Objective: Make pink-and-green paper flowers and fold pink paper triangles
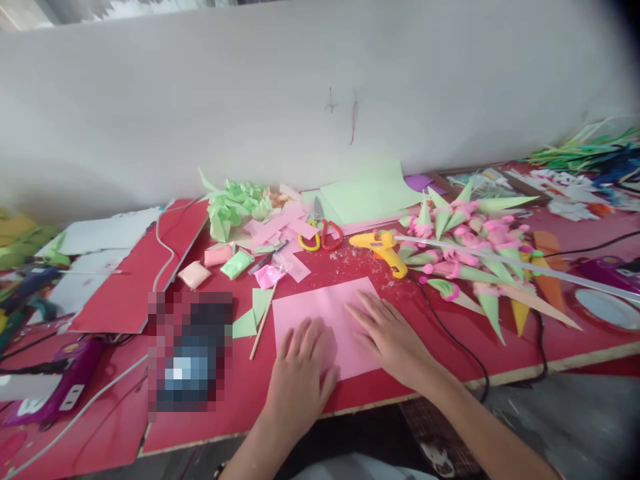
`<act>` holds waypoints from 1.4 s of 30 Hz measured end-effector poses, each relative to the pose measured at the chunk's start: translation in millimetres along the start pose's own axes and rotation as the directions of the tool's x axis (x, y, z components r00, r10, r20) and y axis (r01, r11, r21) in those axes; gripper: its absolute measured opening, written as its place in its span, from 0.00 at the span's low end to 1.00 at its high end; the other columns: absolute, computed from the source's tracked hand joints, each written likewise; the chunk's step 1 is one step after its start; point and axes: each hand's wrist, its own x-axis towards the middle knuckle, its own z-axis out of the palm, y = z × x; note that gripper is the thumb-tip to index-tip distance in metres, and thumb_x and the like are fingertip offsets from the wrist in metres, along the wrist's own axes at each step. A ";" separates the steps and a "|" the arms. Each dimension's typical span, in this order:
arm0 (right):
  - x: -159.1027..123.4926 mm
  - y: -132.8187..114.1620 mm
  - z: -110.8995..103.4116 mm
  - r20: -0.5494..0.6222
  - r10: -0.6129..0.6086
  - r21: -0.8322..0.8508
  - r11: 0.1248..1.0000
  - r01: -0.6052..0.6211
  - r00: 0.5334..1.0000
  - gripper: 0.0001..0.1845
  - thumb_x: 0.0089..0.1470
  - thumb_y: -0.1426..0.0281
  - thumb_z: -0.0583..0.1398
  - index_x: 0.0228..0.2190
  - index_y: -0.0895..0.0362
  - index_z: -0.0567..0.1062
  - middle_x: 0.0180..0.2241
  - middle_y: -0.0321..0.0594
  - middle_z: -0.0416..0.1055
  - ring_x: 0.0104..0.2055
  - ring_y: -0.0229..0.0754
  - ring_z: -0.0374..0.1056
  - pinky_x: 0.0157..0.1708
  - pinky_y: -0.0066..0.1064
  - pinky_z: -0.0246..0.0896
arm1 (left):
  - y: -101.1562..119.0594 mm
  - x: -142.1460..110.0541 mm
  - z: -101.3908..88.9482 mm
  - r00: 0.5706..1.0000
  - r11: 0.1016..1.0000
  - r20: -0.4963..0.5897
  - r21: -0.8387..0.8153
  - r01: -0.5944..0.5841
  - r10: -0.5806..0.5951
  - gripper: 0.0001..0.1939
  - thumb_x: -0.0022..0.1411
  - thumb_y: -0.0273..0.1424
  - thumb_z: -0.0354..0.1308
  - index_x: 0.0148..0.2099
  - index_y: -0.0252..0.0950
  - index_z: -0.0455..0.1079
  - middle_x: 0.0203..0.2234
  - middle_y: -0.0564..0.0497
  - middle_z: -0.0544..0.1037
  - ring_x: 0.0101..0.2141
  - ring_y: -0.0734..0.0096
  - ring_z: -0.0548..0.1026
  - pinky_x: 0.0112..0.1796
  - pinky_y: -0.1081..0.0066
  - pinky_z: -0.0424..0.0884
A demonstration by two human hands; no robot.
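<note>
A sheet of pink paper [320, 300] lies flat on the red table near its front edge. My left hand [303, 367] rests on the sheet's lower left part, fingers stretched forward. On the right part of the same sheet lies my right hand [393, 337], its fingers spread and pointing left and away. Neither hand grips anything. Just left of the paper are a thin wooden stick [263, 321] and pieces of green paper [246, 323]. Beyond the sheet sits a yellow glue gun [383, 250] with a long clear glue stick [500, 255] out of its back.
Scissors [325, 235] with red and yellow handles lie among pink paper scraps [285, 223]. Small coloured packets [237, 264] are left of them. Pink and green paper cones [465, 247] pile up at right. A blurred-out dark object [193, 353] and a purple power strip [60, 383] lie left.
</note>
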 end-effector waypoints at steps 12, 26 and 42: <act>-4.1 -12.1 6.9 0.001 0.124 -0.010 0.992 -0.124 0.992 0.25 0.54 0.64 0.48 0.54 0.53 0.57 0.59 0.44 0.49 0.59 0.50 0.45 0.52 0.47 0.46 | 2.4 22.5 8.6 0.986 0.981 0.054 -0.119 -0.153 0.160 0.28 0.60 0.45 0.39 0.61 0.45 0.44 0.60 0.54 0.49 0.58 0.61 0.48 0.54 0.53 0.48; -6.6 -9.5 10.2 -0.018 0.107 -0.036 0.994 -0.108 0.994 0.26 0.54 0.63 0.48 0.55 0.54 0.56 0.58 0.43 0.51 0.59 0.48 0.47 0.52 0.46 0.46 | -34.7 -13.3 1.1 0.987 0.991 0.106 0.051 -0.124 0.118 0.29 0.60 0.44 0.41 0.61 0.46 0.41 0.60 0.53 0.47 0.58 0.65 0.49 0.53 0.59 0.55; -19.5 -76.2 -11.3 0.018 -0.380 0.132 0.918 0.375 0.925 0.24 0.55 0.61 0.48 0.54 0.47 0.56 0.56 0.35 0.56 0.56 0.44 0.52 0.52 0.43 0.46 | -51.1 -46.9 3.5 0.998 0.995 0.041 0.097 0.033 -0.037 0.26 0.60 0.34 0.46 0.60 0.44 0.48 0.58 0.47 0.53 0.56 0.64 0.55 0.50 0.63 0.62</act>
